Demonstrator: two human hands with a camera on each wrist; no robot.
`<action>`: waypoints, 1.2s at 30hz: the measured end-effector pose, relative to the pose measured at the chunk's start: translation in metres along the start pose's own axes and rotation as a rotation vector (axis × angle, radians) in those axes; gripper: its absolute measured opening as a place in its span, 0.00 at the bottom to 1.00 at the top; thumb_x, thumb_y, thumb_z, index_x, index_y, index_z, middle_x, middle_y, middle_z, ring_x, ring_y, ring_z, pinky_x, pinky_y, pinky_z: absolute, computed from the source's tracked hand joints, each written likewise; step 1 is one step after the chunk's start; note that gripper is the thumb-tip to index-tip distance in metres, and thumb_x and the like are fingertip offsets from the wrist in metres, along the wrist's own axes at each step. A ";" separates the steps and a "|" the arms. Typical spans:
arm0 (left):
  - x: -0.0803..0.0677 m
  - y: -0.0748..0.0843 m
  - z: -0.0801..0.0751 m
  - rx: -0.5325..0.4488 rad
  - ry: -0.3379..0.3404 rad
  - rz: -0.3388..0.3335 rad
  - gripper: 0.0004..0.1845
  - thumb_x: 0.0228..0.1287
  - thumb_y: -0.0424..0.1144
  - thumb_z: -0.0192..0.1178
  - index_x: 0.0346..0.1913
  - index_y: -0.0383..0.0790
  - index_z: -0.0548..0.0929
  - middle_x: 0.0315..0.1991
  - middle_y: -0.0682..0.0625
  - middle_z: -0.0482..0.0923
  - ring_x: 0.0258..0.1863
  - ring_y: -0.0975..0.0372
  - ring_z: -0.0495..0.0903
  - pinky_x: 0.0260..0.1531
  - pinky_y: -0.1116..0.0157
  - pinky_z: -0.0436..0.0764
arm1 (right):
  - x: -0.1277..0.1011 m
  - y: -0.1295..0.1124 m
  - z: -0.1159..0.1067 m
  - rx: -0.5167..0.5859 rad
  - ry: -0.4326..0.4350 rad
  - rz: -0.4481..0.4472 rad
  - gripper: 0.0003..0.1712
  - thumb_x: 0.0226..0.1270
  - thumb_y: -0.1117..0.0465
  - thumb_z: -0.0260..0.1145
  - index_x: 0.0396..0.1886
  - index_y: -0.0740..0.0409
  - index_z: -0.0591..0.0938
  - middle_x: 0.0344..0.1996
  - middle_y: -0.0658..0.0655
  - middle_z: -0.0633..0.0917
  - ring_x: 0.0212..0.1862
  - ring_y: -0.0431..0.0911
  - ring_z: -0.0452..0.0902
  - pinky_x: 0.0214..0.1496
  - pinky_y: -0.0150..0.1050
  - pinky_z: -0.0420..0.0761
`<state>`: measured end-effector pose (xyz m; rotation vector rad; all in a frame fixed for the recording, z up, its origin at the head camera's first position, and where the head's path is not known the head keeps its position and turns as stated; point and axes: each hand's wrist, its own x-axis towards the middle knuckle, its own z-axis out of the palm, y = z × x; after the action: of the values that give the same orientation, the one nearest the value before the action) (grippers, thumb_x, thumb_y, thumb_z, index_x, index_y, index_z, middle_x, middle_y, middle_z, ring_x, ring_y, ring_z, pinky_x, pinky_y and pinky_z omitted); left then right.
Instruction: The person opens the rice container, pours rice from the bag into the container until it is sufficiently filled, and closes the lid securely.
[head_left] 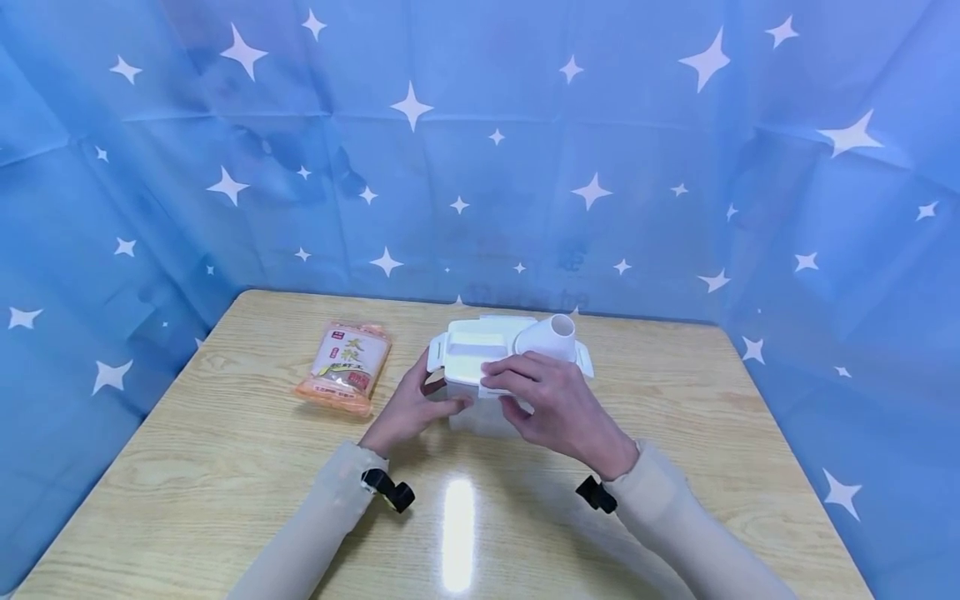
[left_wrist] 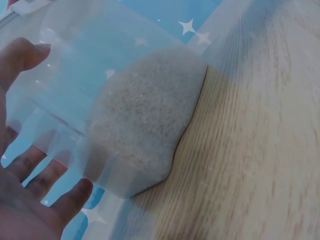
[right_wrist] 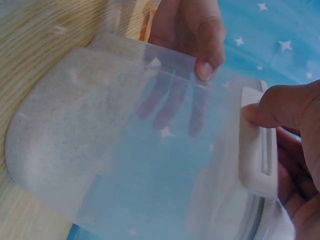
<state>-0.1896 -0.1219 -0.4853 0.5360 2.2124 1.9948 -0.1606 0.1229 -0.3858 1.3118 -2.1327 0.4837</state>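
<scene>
A clear plastic rice container (head_left: 480, 421) with a white lid (head_left: 467, 367) stands at the middle back of the table. Rice (left_wrist: 145, 110) fills its lower part, as the left wrist view shows. My left hand (head_left: 420, 404) holds the container's left side, thumb at the near edge; its fingers show through the clear wall in the right wrist view. With the right hand (head_left: 555, 400) I grip the lid at the front, the thumb pressing on a white latch (right_wrist: 252, 145) and the other fingers over the top. A white tapered cup-like piece (head_left: 551, 335) rises from the lid's right part.
Left of the container lies a packaged bag (head_left: 348, 367) with orange edges and printed characters. The wooden table (head_left: 225, 500) ends at the back against a blue curtain (head_left: 510, 167) with white stars. Black wrist straps (head_left: 386, 487) sit on both sleeves.
</scene>
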 end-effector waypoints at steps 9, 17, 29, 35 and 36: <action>-0.001 0.000 -0.001 0.011 0.014 -0.008 0.50 0.58 0.38 0.76 0.78 0.66 0.59 0.73 0.55 0.67 0.75 0.52 0.67 0.73 0.47 0.71 | -0.002 0.002 0.003 0.042 0.016 0.002 0.17 0.51 0.73 0.73 0.41 0.55 0.88 0.47 0.51 0.90 0.45 0.45 0.86 0.41 0.37 0.86; 0.001 0.002 -0.001 0.021 0.016 -0.009 0.50 0.57 0.41 0.77 0.78 0.67 0.58 0.73 0.57 0.67 0.75 0.53 0.67 0.74 0.48 0.71 | -0.001 -0.004 -0.004 0.014 -0.038 0.064 0.18 0.55 0.70 0.74 0.46 0.54 0.88 0.52 0.50 0.89 0.51 0.46 0.85 0.48 0.39 0.87; -0.001 0.002 -0.003 -0.021 -0.008 -0.069 0.51 0.55 0.45 0.79 0.76 0.72 0.59 0.72 0.59 0.67 0.75 0.50 0.67 0.72 0.45 0.72 | -0.003 -0.005 -0.033 0.174 -0.016 0.134 0.17 0.62 0.63 0.75 0.52 0.53 0.86 0.63 0.55 0.82 0.62 0.48 0.78 0.49 0.30 0.83; -0.004 0.006 -0.008 -0.054 -0.059 -0.066 0.51 0.59 0.46 0.76 0.78 0.72 0.56 0.77 0.59 0.61 0.77 0.48 0.62 0.75 0.43 0.67 | -0.003 0.003 -0.046 0.196 0.117 0.128 0.17 0.72 0.53 0.68 0.54 0.56 0.86 0.64 0.58 0.81 0.66 0.53 0.76 0.72 0.32 0.72; -0.004 0.006 -0.009 -0.058 -0.068 -0.057 0.50 0.60 0.47 0.75 0.78 0.71 0.55 0.77 0.59 0.60 0.78 0.48 0.62 0.76 0.43 0.66 | -0.003 0.005 -0.047 0.200 0.142 0.135 0.18 0.73 0.51 0.68 0.54 0.56 0.86 0.64 0.59 0.82 0.66 0.55 0.76 0.76 0.35 0.70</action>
<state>-0.1879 -0.1312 -0.4790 0.5193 2.0993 1.9757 -0.1506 0.1544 -0.3518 1.2036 -2.1049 0.8401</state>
